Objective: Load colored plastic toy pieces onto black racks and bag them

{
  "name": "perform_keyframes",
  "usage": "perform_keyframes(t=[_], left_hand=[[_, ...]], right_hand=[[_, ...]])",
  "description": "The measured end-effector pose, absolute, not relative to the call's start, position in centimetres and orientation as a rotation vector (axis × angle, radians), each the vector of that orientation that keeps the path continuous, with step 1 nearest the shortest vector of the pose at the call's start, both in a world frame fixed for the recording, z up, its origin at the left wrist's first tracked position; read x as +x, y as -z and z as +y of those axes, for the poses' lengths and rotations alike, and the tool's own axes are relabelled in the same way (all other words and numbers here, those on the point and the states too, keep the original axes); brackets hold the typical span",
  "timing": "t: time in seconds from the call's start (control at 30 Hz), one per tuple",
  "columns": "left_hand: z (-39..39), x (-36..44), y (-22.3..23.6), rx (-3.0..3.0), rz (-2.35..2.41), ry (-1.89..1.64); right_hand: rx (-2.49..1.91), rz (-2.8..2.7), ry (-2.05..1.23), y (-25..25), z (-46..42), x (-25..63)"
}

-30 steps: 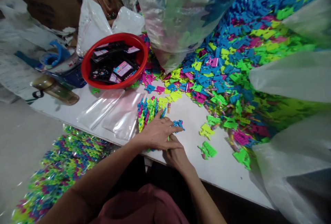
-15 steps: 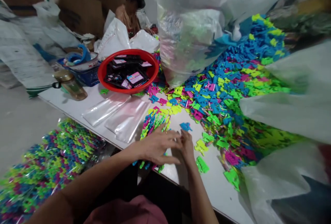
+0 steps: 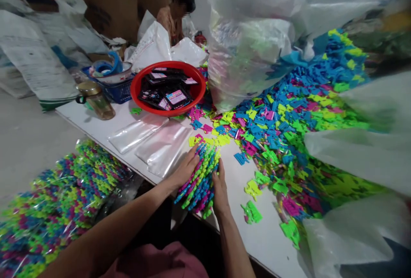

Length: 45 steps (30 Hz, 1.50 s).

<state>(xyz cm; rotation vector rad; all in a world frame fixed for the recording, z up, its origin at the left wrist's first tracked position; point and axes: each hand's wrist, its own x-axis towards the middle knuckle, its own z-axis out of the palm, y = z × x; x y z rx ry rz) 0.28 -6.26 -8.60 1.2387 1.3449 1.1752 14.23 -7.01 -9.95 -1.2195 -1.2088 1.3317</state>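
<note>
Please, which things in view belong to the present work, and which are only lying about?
In the work:
- left hand, right hand
- stacked plastic pieces between them
- probably loose pieces, clear bags

Apparently lying about:
- bottle
- blue basket

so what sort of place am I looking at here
Probably a packing workshop: a heap of loose plastic pieces covers much of the table, clear plastic sleeves lie flat on it, and clear bags packed with similarly coloured pieces sit at lower left.
</note>
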Motion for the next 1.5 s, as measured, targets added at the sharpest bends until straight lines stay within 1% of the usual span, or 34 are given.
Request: perform_keyframes(t=[0.1, 0.2, 0.3, 0.37, 0.43, 0.5, 0.53, 0.6, 0.7, 0.87, 1.0, 1.1, 1.23, 1.33, 1.43, 1.5], left_hand=[[-4.7, 1.7, 8.1, 1.214, 1.288, -1.156], [-2.8, 1.6, 8.0, 1.21, 1.273, -1.152], [-1.2, -1.4, 8.5, 1.41, 1.531, -1.124], [-0.8, -4.3, 9.4, 1.647, 1.896, -0.93], [-0.8, -6.9, 10.7, 1.787, 2.217, -0.628], [-1.2, -8.4, 12.1, 1.828, 2.314, -0.494], [-1.4, -8.7, 12.7, 1.843, 2.311, -0.487], [-1.6, -8.9, 13.6, 1.877, 2.283, -0.512], [-1.2, -9.4, 13.5, 1.918, 2.224, -0.548], [1.4, -13.2, 11.1, 1.837, 2.206, -0.604], [2.7, -14.9, 9.3, 1.799, 2.214, -0.68], [1.4, -13.4, 10.0, 1.799, 2.22, -0.736], [-1.5, -10.4, 12.4, 1.825, 2.132, -0.803], [-2.5, -10.0, 12.8, 1.863, 2.002, -0.864], [-1.8, -10.8, 10.8, 1.826, 1.947, -0.979], [-0.4, -10.9, 8.0, 1.789, 1.917, -1.097]], right_hand=[[-1.311, -1.177, -1.299, 9.8, -5.8, 15.5], [-1.367, -1.151, -1.219, 10.1, -5.0, 16.6], [-1.366, -1.03, -1.128, 12.0, -5.6, 18.4], [-1.386, -1.024, -1.091, 13.9, -6.7, 20.3], [-1.427, -1.103, -1.056, 15.8, -7.7, 22.3], [-1.443, -1.139, -1.028, 17.1, -8.2, 23.8], [-1.445, -1.14, -1.017, 17.5, -8.3, 24.2], [-1.43, -1.117, -1.009, 17.7, -8.2, 24.4], [-1.373, -1.048, -1.047, 17.5, -8.3, 23.9], [-1.361, -0.902, -1.216, 16.3, -8.1, 25.4], [-1.357, -0.791, -1.123, 13.5, -6.2, 27.9], [-1.36, -0.836, -1.081, 10.6, -5.0, 27.1], [-1.453, -0.881, -1.255, 8.2, -5.5, 23.5], [-1.439, -0.853, -1.332, 7.8, -6.2, 22.7], [-1.434, -0.792, -1.213, 7.3, -5.8, 24.1], [-1.402, -0.813, -1.105, 6.3, -5.1, 24.9]])
